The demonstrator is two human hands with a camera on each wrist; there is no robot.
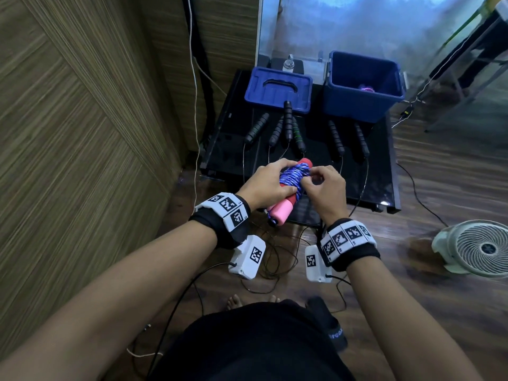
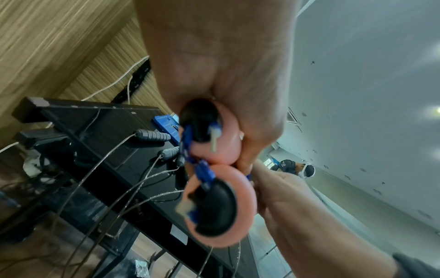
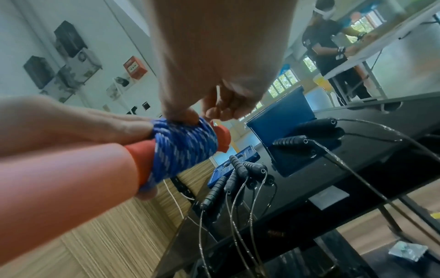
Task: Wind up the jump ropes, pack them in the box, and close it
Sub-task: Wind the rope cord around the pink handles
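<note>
— Between both hands — why hold the pink foam-handled, blue braided jump rope there?
— Left hand clamps the handles together; right hand pinches the loose end, probably tucking it.

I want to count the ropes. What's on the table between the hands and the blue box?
In the head view, black jump-rope handles lie on the black table between the hands' pink-handled rope and the blue box.

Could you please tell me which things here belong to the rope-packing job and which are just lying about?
Job: blue rope wound round pink handles, held by left hand and right hand; black-handled ropes; blue box; lid.
Lying about: fan; bottle.
</note>
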